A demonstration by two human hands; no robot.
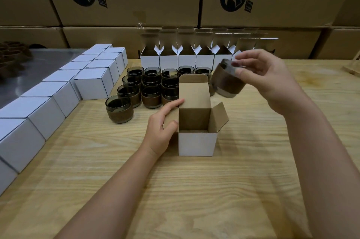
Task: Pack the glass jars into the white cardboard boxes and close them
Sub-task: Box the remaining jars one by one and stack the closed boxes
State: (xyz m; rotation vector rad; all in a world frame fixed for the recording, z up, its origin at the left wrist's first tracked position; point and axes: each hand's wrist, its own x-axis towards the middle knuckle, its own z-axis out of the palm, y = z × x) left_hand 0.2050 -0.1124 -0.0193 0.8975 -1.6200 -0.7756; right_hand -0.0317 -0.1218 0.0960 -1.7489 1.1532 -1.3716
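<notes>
Pale wooden worktop [175, 190] carries the open white cardboard box [197, 144]; the left hand [161, 127] holds its left flap between curled fingers [173, 103]. Up beside it, the right hand [261, 79] pinches a tilted smoky glass jar with brown band [226, 83], which may slip or snag the right flap.

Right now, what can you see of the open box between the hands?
The box is small, white cardboard outside, brown inside. It stands upright on the table, top open: the rear lid flap points straight up, the right flap splays outward, and the left hand holds the left flap back. Its inside is shadowed; I cannot tell whether anything lies there. The jar in the right hand hangs above and to its right, not touching it.
</notes>
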